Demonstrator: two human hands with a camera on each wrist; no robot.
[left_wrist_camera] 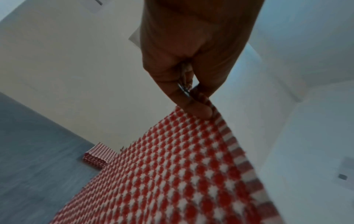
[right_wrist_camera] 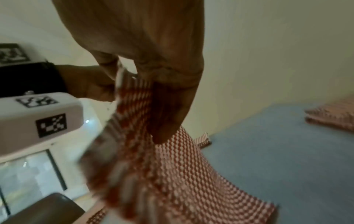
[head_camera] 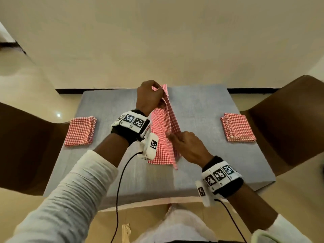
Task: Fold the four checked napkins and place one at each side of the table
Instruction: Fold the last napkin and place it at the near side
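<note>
A red-and-white checked napkin (head_camera: 164, 132) is lifted above the middle of the grey table (head_camera: 201, 109), its lower part trailing on the cloth. My left hand (head_camera: 162, 92) pinches its far top corner, and my right hand (head_camera: 172, 136) pinches the near corner. In the left wrist view thumb and finger of the left hand (left_wrist_camera: 199, 104) nip the hem of the napkin (left_wrist_camera: 172, 174). In the right wrist view the right hand (right_wrist_camera: 145, 94) grips the napkin (right_wrist_camera: 172, 181). One folded napkin (head_camera: 81, 131) lies at the table's left side, another folded napkin (head_camera: 237, 127) at its right. A third folded napkin (right_wrist_camera: 203, 139) lies small at the table's far edge.
Brown chairs stand at the left (head_camera: 22, 141) and right (head_camera: 289, 120) of the table. A cream wall with a dark skirting strip (head_camera: 70, 90) runs behind it. Cables hang from both wrist units over the near table edge (head_camera: 149, 199).
</note>
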